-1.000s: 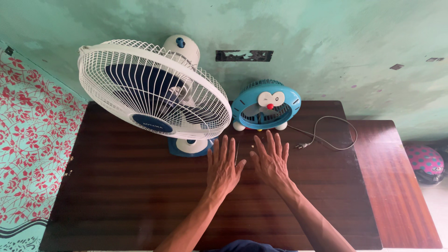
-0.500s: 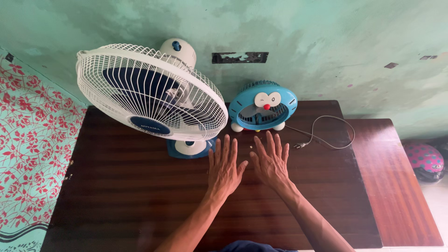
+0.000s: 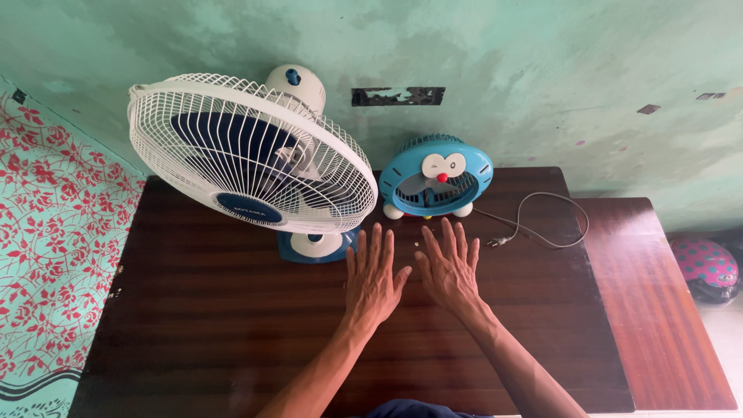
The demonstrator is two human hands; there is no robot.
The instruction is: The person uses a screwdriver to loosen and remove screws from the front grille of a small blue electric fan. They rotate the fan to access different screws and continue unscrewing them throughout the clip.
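Both hands spread flat on table (image 3: 232, 310): left (image 3: 372, 279), right (image 3: 449, 267); white fan (image 3: 248, 155) hides its stand.

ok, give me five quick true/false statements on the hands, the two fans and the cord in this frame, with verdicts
1. Both hands lie flat, palms down, on the dark wooden table. True: the left hand and the right hand rest side by side with fingers spread.
2. The right hand grips the small fan. False: the small blue cartoon-faced fan stands just beyond its fingertips, untouched.
3. The large white fan stands left of the small one. True.
4. The power cord is plugged into a wall socket. False: its plug lies loose on the table.
5. The left hand holds the large fan's base. False: the base is beside the fingers, not held.
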